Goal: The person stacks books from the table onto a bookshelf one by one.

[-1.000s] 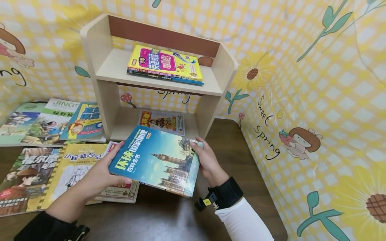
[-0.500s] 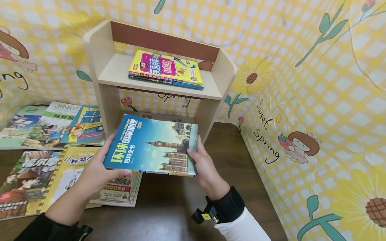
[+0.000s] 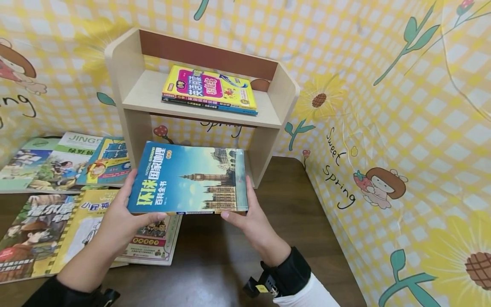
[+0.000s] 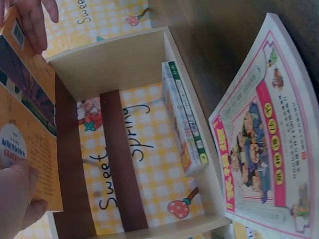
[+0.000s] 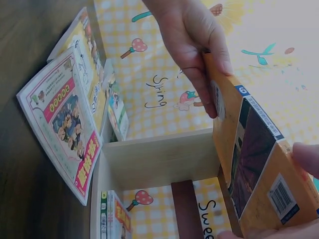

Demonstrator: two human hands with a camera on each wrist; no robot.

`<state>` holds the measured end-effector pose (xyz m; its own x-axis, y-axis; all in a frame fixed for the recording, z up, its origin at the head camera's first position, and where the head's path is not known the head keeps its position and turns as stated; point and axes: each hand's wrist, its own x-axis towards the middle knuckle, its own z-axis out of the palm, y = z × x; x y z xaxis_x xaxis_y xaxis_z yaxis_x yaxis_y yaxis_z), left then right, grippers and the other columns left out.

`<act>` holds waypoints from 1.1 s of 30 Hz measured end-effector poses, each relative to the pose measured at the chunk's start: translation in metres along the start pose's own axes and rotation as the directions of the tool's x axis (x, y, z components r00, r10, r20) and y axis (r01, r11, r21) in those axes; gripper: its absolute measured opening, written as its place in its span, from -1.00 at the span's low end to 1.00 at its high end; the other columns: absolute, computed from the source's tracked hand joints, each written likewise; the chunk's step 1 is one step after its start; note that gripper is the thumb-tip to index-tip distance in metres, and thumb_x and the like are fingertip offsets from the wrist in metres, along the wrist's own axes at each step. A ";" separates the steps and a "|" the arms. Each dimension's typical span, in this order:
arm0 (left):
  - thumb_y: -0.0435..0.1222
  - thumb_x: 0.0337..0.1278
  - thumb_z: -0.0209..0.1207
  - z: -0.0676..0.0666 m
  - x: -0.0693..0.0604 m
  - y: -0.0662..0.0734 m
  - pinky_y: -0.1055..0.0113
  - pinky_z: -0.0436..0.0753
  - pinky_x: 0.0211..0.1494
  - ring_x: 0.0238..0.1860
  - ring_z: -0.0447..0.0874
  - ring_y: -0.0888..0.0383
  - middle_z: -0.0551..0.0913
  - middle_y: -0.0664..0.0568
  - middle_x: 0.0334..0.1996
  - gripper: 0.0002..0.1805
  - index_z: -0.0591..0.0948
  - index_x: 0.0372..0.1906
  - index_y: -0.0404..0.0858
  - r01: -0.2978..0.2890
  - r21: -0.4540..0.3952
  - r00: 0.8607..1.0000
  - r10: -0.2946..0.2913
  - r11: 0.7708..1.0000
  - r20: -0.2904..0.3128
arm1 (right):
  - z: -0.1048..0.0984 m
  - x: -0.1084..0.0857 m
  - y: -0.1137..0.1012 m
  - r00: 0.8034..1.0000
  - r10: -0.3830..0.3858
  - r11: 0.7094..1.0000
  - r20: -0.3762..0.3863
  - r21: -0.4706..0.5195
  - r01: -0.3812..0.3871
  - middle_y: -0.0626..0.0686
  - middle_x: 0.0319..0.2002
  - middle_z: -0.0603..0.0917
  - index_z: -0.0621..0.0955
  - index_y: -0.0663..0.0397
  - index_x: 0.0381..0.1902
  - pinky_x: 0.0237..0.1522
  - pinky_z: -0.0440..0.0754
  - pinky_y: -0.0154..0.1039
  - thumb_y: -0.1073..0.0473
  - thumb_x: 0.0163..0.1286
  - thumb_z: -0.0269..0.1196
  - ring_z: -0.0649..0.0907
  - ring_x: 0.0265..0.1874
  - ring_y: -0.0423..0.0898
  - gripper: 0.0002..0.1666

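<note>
Before the shelf (image 3: 124, 64), above the desk (image 3: 299, 221), one blue book (image 3: 195, 179) is held at its two ends: left hand (image 3: 116, 215) and right hand (image 3: 261, 226) each pinch it, thumbs along its near edge, fingers (image 4: 36, 211) against its back. Two stacked books (image 3: 209, 87), yellow uppermost, lie on the shelf's upper board; its lower board carries one thin stack (image 4: 182, 119) I cannot count. Left and front-left of the shelf, six other books (image 3: 70, 166) show, three per row.

Book (image 3: 192, 179) before shelf (image 3: 143, 94) — books (image 3: 96, 209) at left
</note>
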<state>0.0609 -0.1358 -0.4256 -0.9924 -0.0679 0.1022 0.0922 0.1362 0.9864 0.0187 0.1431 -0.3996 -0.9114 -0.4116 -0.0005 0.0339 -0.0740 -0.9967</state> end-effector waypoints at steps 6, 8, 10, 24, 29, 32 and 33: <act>-0.27 0.02 0.41 0.000 0.000 0.013 0.61 0.58 -0.14 0.13 0.40 0.11 -0.09 -0.28 0.50 0.27 -0.35 0.51 0.25 -0.020 0.080 0.999 0.023 0.997 -0.039 | 0.000 0.001 -0.009 0.998 -0.053 0.999 0.035 0.004 0.053 0.05 0.54 -0.15 -0.37 -0.24 0.53 0.11 0.50 -0.31 0.45 0.29 0.23 0.36 0.33 0.04 0.26; -0.24 0.01 0.41 -0.001 0.001 0.020 0.62 0.58 -0.15 0.17 0.35 -0.06 -0.08 -0.27 0.50 0.27 -0.35 0.50 0.26 -0.032 0.112 0.998 0.038 0.993 -0.049 | -0.001 0.003 -0.016 0.997 -0.069 0.998 0.040 -0.008 0.069 0.04 0.54 -0.15 -0.37 -0.25 0.53 0.09 0.50 -0.31 0.46 0.29 0.22 0.34 0.35 0.05 0.26; -0.24 0.02 0.40 0.000 0.005 0.027 0.59 0.60 -0.15 0.18 0.35 -0.14 -0.08 -0.27 0.50 0.26 -0.35 0.50 0.26 -0.051 0.107 0.997 0.057 0.993 -0.049 | -0.002 0.006 -0.022 0.996 -0.083 0.996 0.035 -0.023 0.084 0.02 0.54 -0.17 -0.36 -0.28 0.53 0.09 0.50 -0.31 0.48 0.29 0.22 0.30 0.37 0.06 0.26; -0.22 0.01 0.40 -0.002 0.054 0.087 0.57 0.54 0.03 0.18 0.37 0.01 0.13 -0.15 0.45 0.22 -0.27 0.53 0.18 -0.174 0.109 0.982 0.181 0.979 -0.061 | -0.016 0.054 -0.081 0.979 -0.196 0.977 0.050 -0.072 0.199 -0.07 0.53 -0.04 -0.34 -0.24 0.53 0.25 0.39 -0.30 0.53 0.32 0.15 0.37 0.33 0.01 0.20; -0.17 -0.02 0.43 -0.007 0.079 0.102 0.10 0.30 0.40 0.38 0.12 -0.09 -0.07 -0.06 0.53 0.28 -0.33 0.54 0.10 -0.129 0.116 0.989 0.137 0.985 -0.060 | -0.021 0.078 -0.094 0.975 -0.219 0.971 0.040 -0.093 0.222 -0.04 0.55 -0.15 -0.34 -0.19 0.54 0.41 0.20 -0.18 0.48 0.32 0.17 0.28 0.39 -0.05 0.19; -0.16 -0.02 0.42 -0.009 0.094 0.106 0.05 0.26 0.42 0.39 0.11 -0.05 -0.09 -0.04 0.54 0.28 -0.33 0.54 0.09 -0.111 0.084 0.993 0.115 0.990 -0.038 | -0.023 0.092 -0.098 0.977 -0.214 0.970 0.026 -0.116 0.215 -0.03 0.55 -0.18 -0.33 -0.17 0.54 0.43 0.16 -0.19 0.45 0.33 0.19 0.21 0.42 -0.08 0.18; -0.16 -0.01 0.42 -0.010 0.099 0.107 0.07 0.28 0.40 0.36 0.14 -0.03 -0.06 -0.05 0.53 0.27 -0.33 0.54 0.10 -0.105 0.075 0.994 0.108 0.992 -0.032 | -0.024 0.096 -0.099 0.977 -0.212 0.970 0.026 -0.120 0.213 -0.03 0.55 -0.18 -0.33 -0.16 0.54 0.43 0.15 -0.19 0.44 0.33 0.19 0.20 0.42 -0.08 0.17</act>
<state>-0.0265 -0.1381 -0.3087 -0.9737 -0.0844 0.2118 0.1896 0.2163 0.9577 -0.0823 0.1322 -0.3031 -0.8867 -0.4105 0.2127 -0.2106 -0.0509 -0.9762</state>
